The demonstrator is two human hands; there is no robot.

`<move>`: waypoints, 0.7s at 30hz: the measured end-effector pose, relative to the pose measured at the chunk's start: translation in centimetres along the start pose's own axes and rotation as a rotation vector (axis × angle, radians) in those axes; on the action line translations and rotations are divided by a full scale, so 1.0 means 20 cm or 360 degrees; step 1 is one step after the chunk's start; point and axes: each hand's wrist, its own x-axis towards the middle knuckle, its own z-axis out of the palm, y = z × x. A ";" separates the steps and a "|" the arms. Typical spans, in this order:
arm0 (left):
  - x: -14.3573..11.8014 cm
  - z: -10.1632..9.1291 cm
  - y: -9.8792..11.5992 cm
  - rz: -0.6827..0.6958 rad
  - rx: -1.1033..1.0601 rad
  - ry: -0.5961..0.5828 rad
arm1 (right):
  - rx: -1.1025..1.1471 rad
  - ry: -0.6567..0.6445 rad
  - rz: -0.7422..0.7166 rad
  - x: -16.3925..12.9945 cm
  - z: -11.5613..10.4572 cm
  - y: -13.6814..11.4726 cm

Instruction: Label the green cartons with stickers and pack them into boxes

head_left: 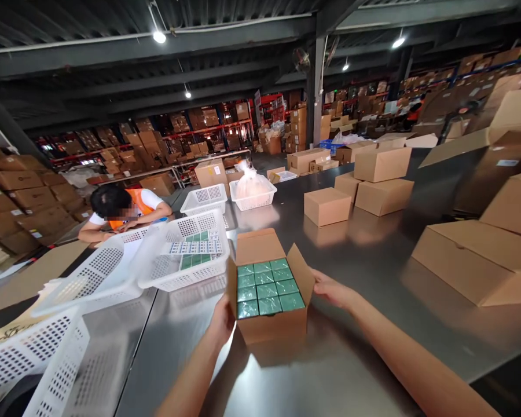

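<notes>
An open cardboard box stands on the steel table in front of me, its flaps up. It is packed with several small green wrapped boxes in rows. My left hand presses against the box's left side. My right hand touches the right flap and side. A white perforated basket just left of the box holds a few more green boxes.
More white baskets lie at the left, one tipped. Closed cardboard boxes stand at the back and right. A basket with a plastic bag sits further back. A person in an orange vest leans on the table's far left.
</notes>
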 end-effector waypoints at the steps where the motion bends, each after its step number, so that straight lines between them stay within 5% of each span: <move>1: 0.00 0.01 0.02 0.0022 0.0059 -0.0011 | -0.0023 0.0032 0.0018 0.03 0.02 -0.01; 6: 0.08 0.07 0.11 0.0149 0.0324 -0.0135 | -0.0052 0.0148 0.0034 0.17 0.14 -0.01; 10: 0.09 0.09 0.15 0.0540 0.0403 -0.0205 | -0.0081 0.0217 -0.0234 0.14 0.18 -0.05; 16: -0.13 -0.07 0.05 0.1012 0.0882 -0.0493 | -0.0636 -0.0148 -0.0766 -0.12 0.15 -0.08; 21: -0.17 -0.12 -0.02 0.1343 0.1138 -0.0357 | -0.0781 0.0119 -0.0926 -0.11 0.19 -0.05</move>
